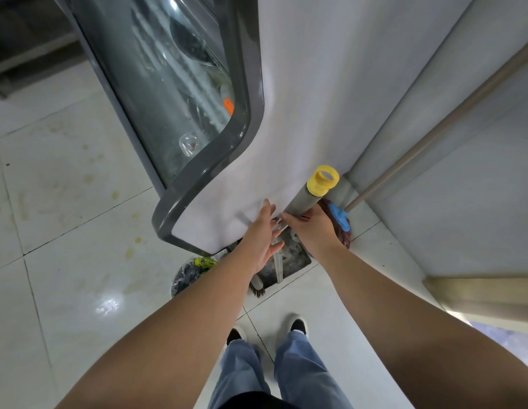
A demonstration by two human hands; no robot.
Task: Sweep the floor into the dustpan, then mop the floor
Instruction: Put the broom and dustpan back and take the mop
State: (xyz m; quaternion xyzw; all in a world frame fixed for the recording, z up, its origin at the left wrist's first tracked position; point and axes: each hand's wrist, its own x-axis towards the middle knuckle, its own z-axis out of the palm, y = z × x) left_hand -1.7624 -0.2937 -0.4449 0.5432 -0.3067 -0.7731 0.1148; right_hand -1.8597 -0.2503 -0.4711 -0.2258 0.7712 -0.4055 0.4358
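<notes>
Crowding the dustpan (289,258): freezer (198,113), broom (341,219).

A: Where does the freezer (198,113) stand?
B: Ahead and left of the person, against the wall (478,172).
A: And in the corner?
B: The mop (339,225) leans there, right of the freezer, its pole running up along the wall. A handle (313,190) stands just left of it, between freezer and mop.
A: The hands?
B: The right hand (313,231) is on the handle; the left hand (261,240) is just beside it, before the freezer's corner.
A: Below them?
B: The dustpan (289,261) on the floor (65,202), a bag (189,276) to its left.
</notes>
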